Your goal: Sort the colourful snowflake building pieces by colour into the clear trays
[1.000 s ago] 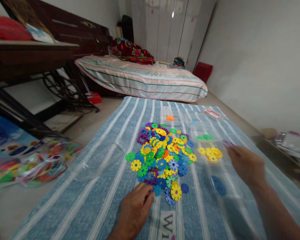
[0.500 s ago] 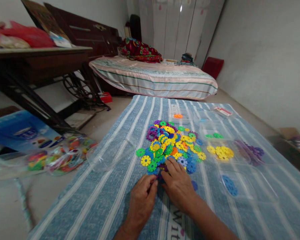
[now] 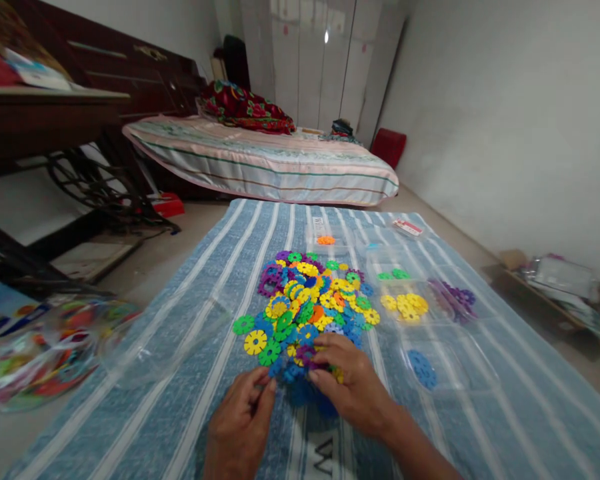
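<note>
Notched discs [image 3: 305,300] lie heaped on the cloth-covered surface [image 3: 145,427] before you. Your left hand [image 3: 240,417] has thumb and forefinger nearly together at a blue disc [image 3: 276,367]; your right hand [image 3: 355,383] curves half-closed over a purple disc [image 3: 306,355]. Blur and overlap leave me unable to tell whether either has a grip. Dragging fingers through this loose pile could hook the notches and pull neighbours along, scattering them.

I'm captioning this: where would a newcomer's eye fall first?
Probably the multicoloured heap of notched discs on the striped cloth, with the left hand and right hand at its near edge. To its right, clear trays hold yellow discs and blue discs. Beyond, a red floral bundle lies on the bed.
</note>
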A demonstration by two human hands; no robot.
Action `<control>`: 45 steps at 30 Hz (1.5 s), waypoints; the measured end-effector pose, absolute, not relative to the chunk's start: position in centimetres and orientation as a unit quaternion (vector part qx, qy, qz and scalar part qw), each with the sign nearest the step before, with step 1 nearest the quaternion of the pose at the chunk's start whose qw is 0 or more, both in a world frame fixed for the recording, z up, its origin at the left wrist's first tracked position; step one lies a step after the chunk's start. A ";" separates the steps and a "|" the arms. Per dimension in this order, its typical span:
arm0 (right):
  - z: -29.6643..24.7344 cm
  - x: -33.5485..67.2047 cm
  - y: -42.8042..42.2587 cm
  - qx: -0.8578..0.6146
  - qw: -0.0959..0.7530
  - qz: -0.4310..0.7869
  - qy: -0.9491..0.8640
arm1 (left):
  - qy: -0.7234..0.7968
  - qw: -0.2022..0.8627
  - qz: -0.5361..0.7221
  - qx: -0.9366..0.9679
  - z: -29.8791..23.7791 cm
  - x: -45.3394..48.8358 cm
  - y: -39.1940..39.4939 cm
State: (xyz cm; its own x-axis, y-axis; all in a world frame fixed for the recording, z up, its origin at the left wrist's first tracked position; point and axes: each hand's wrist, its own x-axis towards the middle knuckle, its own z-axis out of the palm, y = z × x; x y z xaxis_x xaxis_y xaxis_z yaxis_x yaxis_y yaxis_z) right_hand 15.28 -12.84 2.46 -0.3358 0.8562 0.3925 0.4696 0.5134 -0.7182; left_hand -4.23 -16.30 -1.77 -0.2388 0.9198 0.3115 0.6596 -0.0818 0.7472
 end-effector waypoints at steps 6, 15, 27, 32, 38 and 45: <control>3.4 22.7 -10.9 -0.525 0.453 0.131 -0.709 | 0.672 0.149 0.409 0.599 -1.8 -4.4 -16.3; 3.6 39.0 -4.8 -0.736 0.309 -0.191 -0.571 | 0.661 0.132 0.407 0.616 -1.6 -4.3 -16.1; 3.3 27.0 -10.8 -0.536 0.369 -0.084 -0.755 | 0.668 0.156 0.380 0.621 -1.2 -3.4 -16.7; 1.2 19.8 -14.6 -0.461 0.330 0.019 -0.824 | 0.662 0.163 0.377 0.627 -0.9 -3.3 -16.9; -0.2 18.4 -16.0 -0.505 0.223 0.043 -0.833 | 0.655 0.169 0.374 0.634 -0.9 -3.3 -16.9; -1.5 20.6 -15.8 -0.529 0.233 0.044 -0.815 | 0.652 0.174 0.375 0.635 -0.7 -3.2 -16.9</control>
